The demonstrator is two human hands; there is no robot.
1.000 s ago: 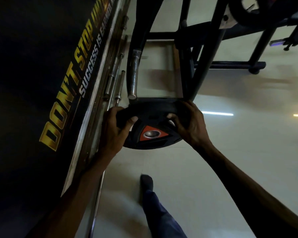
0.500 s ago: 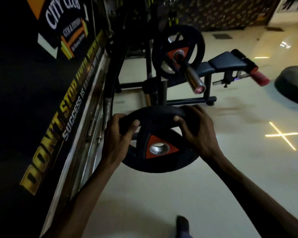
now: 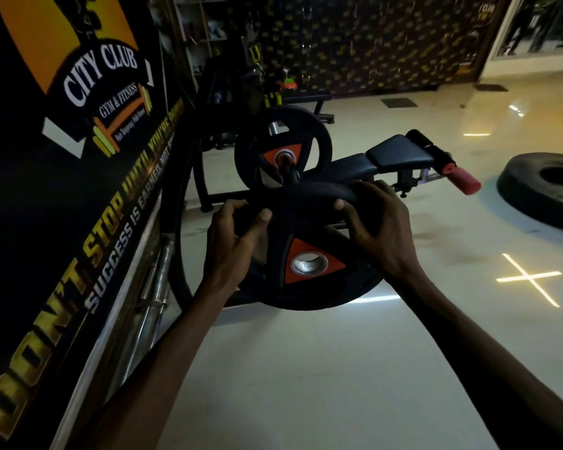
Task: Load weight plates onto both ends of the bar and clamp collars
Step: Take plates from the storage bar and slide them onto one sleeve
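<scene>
Both hands grasp a black weight plate (image 3: 309, 254) by its upper rim, left hand (image 3: 231, 245) and right hand (image 3: 377, 228) either side (thumbs hooked through its openings). Beyond it, another plate (image 3: 283, 151) sits on the bar (image 3: 288, 172).

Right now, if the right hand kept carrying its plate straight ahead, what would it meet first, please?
Probably the bar's end, just beyond the held plate that the right hand grips; depth is unclear.
</scene>
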